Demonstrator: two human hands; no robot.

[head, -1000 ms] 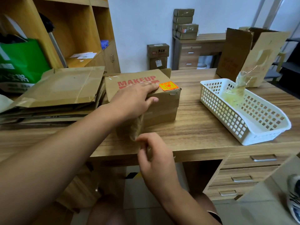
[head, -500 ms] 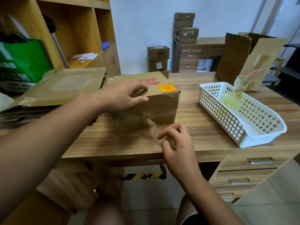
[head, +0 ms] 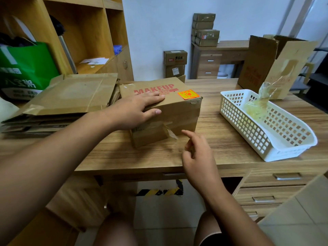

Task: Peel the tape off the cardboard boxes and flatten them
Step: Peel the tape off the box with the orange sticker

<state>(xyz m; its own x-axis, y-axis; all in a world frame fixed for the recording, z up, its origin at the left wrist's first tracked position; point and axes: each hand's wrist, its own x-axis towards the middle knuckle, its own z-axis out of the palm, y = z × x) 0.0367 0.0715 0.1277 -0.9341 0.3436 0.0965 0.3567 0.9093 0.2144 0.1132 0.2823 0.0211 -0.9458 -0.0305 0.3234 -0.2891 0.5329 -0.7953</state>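
A brown cardboard box (head: 179, 112) printed MAKEUP, with an orange sticker on top, stands on the wooden desk (head: 221, 139). My left hand (head: 136, 110) lies flat on its top, thumb down the front face, holding it. A strip of clear tape (head: 170, 133) hangs loose from the box's front face. My right hand (head: 197, 153) hovers just in front of the box, fingers apart, index finger pointing toward the tape, holding nothing.
A stack of flattened cardboard (head: 67, 96) lies at the left. A white plastic basket (head: 266, 125) with crumpled tape (head: 260, 102) sits at the right. An opened box (head: 276, 64) stands behind it. A green bag (head: 23, 68) and wooden shelves are at far left.
My right hand pulled the tape strip off the front face, then let it go and opened. My left hand slid back on the box top, uncovering the MAKEUP print.
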